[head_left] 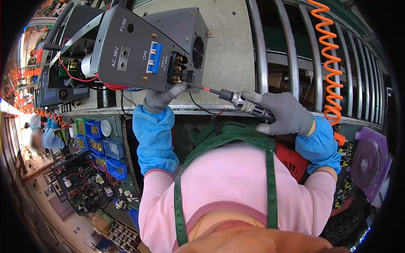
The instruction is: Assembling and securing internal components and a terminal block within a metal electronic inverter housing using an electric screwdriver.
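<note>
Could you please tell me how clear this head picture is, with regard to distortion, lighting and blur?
In the head view, fisheye bending curves the metal rollers and leaves a black rim around the picture; even light shows the grey machine, the left hand and the right hand on the electric screwdriver sharply; a bright glare streak sits at the far left edge, where a distant person is blurred.

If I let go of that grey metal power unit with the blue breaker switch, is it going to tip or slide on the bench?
Probably it tips: the grey metal power unit sits tilted on an edge, steadied only by the gloved left hand. It looks heavy for its size, being a sheet-metal case with a fan grille. The powered screwdriver in the right hand presses sideways, which may shove it.
</note>
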Tool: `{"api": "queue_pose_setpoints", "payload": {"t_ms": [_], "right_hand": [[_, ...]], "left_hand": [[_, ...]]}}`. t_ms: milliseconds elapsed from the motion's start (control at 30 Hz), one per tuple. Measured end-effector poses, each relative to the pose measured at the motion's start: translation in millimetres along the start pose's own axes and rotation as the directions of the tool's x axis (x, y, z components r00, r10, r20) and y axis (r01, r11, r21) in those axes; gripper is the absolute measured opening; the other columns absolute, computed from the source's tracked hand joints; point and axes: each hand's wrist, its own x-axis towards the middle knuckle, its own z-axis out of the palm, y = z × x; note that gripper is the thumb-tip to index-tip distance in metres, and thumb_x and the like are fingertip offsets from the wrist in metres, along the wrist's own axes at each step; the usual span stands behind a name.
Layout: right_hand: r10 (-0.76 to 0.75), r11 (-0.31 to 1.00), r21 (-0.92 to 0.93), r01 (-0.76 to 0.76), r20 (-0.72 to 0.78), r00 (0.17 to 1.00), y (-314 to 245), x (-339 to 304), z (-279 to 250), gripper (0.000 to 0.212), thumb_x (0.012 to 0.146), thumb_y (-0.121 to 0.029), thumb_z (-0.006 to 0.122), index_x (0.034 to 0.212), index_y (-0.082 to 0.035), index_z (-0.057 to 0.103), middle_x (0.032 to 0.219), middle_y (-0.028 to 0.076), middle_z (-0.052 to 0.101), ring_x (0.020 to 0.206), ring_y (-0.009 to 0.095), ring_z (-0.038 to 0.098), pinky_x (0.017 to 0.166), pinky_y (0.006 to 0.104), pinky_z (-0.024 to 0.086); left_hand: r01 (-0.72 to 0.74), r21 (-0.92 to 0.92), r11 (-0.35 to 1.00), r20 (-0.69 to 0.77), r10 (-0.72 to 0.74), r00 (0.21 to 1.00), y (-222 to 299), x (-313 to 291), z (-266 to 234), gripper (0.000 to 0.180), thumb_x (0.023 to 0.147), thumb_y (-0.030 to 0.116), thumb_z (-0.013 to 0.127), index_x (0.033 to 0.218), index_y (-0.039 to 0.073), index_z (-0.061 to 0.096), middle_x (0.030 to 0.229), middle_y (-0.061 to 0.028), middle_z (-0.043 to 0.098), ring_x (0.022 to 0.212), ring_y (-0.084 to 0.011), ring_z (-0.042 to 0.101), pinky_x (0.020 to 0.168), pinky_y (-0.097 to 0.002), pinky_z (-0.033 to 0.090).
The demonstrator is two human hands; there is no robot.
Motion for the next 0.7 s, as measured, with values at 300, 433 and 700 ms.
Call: {"api": "queue_pose_setpoints", "payload": {"t_ms": [300, 433, 700], "right_hand": [[0.03, 0.995, -0.101, -0.027, 0.02, 0.999, -10, 5, -10, 0.084, 0.06, -0.026, 0.072, 0.138, -0.018, 0.042, 0.071, 0.012, 0.055, 0.065, 0.031, 0.059, 0.059, 0.0381, 0.046], [0.084, 0.988, 0.12, -0.098, 0.114, 0.99, -7, 6, -8, 0.086, 0.06, -0.027, 0.073, 0.139, -0.013, 0.04, 0.091, 0.018, 0.063, 0.082, 0.035, 0.063, 0.074, 0.0375, 0.049], [0.043, 0.933, 0.346, -0.097, 0.16, 0.986, 14, 9, 6, 0.09, 0.062, -0.03, 0.074, 0.139, -0.002, 0.036, 0.115, 0.021, 0.06, 0.103, 0.032, 0.062, 0.092, 0.0343, 0.044]], "left_hand": [[-0.084, -0.003, 0.996, 0.098, 0.084, 0.992, 5, 4, -5, 0.073, 0.069, 0.007, 0.078, 0.131, 0.002, 0.041, 0.121, -0.0127, 0.055, 0.107, -0.0233, 0.058, 0.091, -0.0373, 0.051], [-0.121, -0.069, 0.99, 0.16, 0.131, 0.978, 6, 10, -7, 0.078, 0.065, 0.006, 0.081, 0.132, 0.004, 0.041, 0.124, -0.0121, 0.054, 0.109, -0.0238, 0.058, 0.092, -0.0372, 0.052], [0.217, -0.696, 0.685, 0.321, 0.026, 0.947, 9, 15, 1, 0.08, 0.069, 0.03, 0.082, 0.135, 0.008, 0.041, 0.129, -0.0095, 0.052, 0.111, -0.0231, 0.057, 0.092, -0.0407, 0.051]]}}
